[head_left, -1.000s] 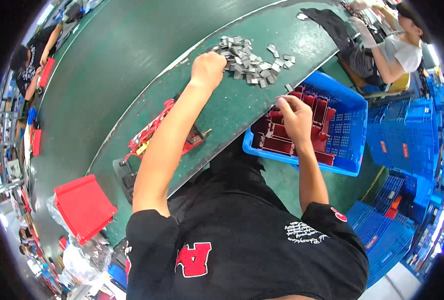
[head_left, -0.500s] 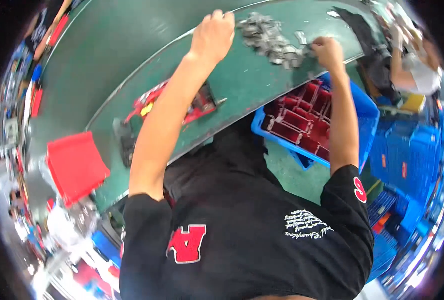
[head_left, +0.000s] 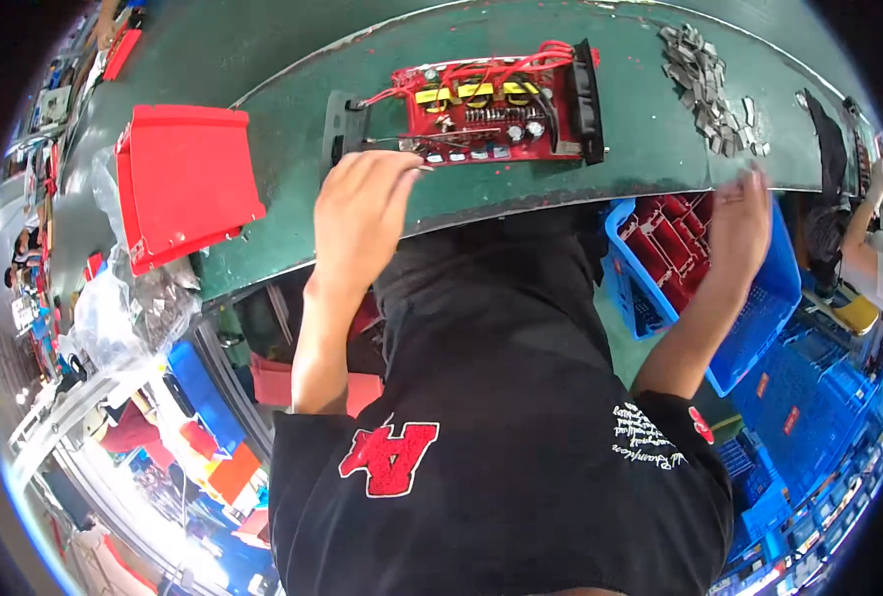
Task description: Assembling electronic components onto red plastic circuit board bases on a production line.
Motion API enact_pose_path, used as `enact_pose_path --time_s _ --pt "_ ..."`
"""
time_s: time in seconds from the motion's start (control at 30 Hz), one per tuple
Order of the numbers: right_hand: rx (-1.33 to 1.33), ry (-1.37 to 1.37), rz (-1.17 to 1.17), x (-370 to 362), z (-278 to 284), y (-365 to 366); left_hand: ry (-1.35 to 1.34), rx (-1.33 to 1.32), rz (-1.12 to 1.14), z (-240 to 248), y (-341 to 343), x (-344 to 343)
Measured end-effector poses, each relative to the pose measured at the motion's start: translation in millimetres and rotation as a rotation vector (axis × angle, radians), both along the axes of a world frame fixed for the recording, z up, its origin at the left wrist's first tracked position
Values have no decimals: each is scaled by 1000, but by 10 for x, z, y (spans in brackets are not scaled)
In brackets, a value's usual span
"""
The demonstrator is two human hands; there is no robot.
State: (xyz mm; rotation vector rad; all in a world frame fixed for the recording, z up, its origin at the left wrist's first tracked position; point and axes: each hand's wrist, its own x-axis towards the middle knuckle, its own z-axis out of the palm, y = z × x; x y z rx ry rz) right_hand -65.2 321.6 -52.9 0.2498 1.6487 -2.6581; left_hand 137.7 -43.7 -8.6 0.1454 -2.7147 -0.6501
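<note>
My left hand (head_left: 360,211) is at the near left corner of an opened electronic unit. Thumb and fingers are pinched together, with a small pale bit at the tips that I cannot make out. The unit has a red circuit board (head_left: 481,134) with yellow-wrapped coils, red wires, and capacitors. A black end panel (head_left: 587,99) stands at its right, and a grey end panel (head_left: 342,129) at its left. My right hand (head_left: 741,223) hangs over the bench's front edge, just below a heap of small grey metal clips (head_left: 700,84). Its fingers are smeared by motion.
A red sheet-metal cover (head_left: 188,179) lies at the left of the green bench (head_left: 640,179). Below the bench, a blue crate (head_left: 630,263) holds red housings (head_left: 665,248). More blue crates (head_left: 799,417) are stacked at right. A co-worker's arm (head_left: 867,223) shows far right.
My view has turned left, so the unit shows whole. My left hand has come back from beyond the bench's middle to the unit's near corner. My right hand has drawn back from the clips.
</note>
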Motion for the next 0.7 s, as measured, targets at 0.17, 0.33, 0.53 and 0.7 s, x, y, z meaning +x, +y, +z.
enact_pose_path --time_s 0.17,0.33,0.53,0.7 --pt "-148 -155 409 593 108 -752 96 -193 -81 -317 2 -149" --pt "123 -89 454 816 241 -1127 145 -288 -115 -451 -91 -196" --pt "519 85 555 1035 267 -1470 107 -393 -64 -403 -184 -234" --pt "1044 743 545 1079 206 -1861 30 -373 -62 -358 -222 -254"
